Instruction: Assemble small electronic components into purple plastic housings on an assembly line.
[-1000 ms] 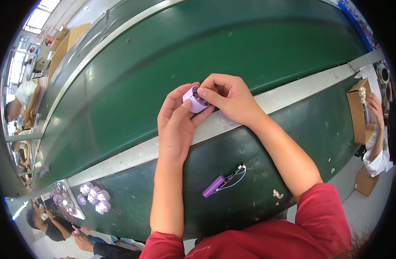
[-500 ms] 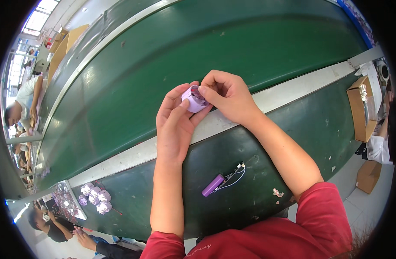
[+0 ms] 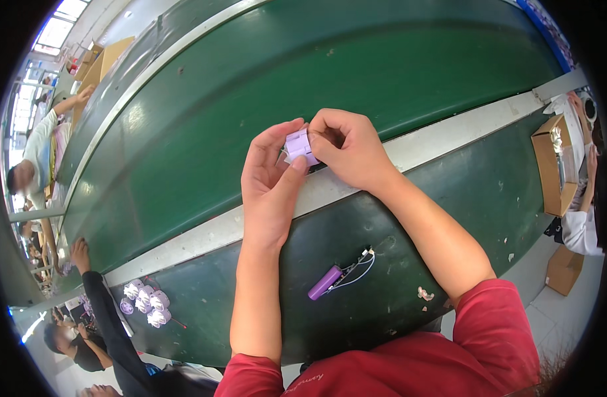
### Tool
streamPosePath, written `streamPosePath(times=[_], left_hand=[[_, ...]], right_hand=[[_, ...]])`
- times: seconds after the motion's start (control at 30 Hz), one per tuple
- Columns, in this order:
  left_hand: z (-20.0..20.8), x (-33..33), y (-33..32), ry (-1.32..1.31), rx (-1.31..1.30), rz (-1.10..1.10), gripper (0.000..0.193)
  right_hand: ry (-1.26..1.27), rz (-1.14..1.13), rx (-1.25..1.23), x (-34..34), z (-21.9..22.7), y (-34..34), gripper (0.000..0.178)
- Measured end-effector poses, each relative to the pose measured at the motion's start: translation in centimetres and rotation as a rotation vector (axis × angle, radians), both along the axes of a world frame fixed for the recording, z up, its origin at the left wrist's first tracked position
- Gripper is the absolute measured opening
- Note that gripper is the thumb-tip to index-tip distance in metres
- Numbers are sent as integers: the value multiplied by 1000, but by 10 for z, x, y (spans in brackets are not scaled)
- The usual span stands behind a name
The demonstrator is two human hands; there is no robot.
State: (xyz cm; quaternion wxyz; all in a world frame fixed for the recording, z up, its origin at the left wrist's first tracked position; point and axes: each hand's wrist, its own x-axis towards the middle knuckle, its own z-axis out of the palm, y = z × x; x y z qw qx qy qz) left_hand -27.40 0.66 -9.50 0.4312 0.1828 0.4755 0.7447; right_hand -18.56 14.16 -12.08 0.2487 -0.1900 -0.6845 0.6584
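Looks like you've rolled the lilac housing [image 3: 299, 143] around since half a second ago – in the head view its open end was facing up, and now you're seeing its slotted side wall. Also new: a co-worker's hand [image 3: 80, 255], dark sleeve and all, has reached in at the far left. Your left hand [image 3: 267, 172] has its grip clamped on the housing, thumb on the near side, fingers behind. Your right hand [image 3: 353, 149] has thumb and forefinger pinched on its right edge. So the housing's up between both hands, around the metal strip [image 3: 449, 142]. Below, between your forearms, a purple cylinder [image 3: 324, 283] with wires lies on the green surface [image 3: 389, 228] – and lilac flower-shaped pieces [image 3: 159, 300] are bunched left of your left forearm.
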Motion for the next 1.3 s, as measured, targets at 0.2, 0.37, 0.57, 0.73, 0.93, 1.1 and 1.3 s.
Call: streamPosePath(times=[0.2, 0.37, 0.57, 0.73, 0.93, 1.1, 1.3], left_hand=[[0, -1, -2, 172, -26, -49, 45], [-1, -3, -2, -3, -4, -16, 44], [6, 2, 5, -54, 33, 1, 40], [-4, -1, 3, 68, -23, 41, 36], [-16, -3, 4, -100, 61, 198, 14], [-29, 0, 6, -154, 116, 252, 9], [-23, -1, 3, -91, -21, 259, 16]], right_hand=[[178, 100, -187, -3, -9, 2, 15], [141, 82, -200, -4, -3, 0, 13], [140, 40, -210, 1, 4, 3, 9], [82, 11, -94, -2, -3, 1, 7], [15, 65, 78, 4, 3, -2, 18], [63, 133, 222, -1, -5, -7, 53], [34, 130, 368, -1, -7, -7, 45]])
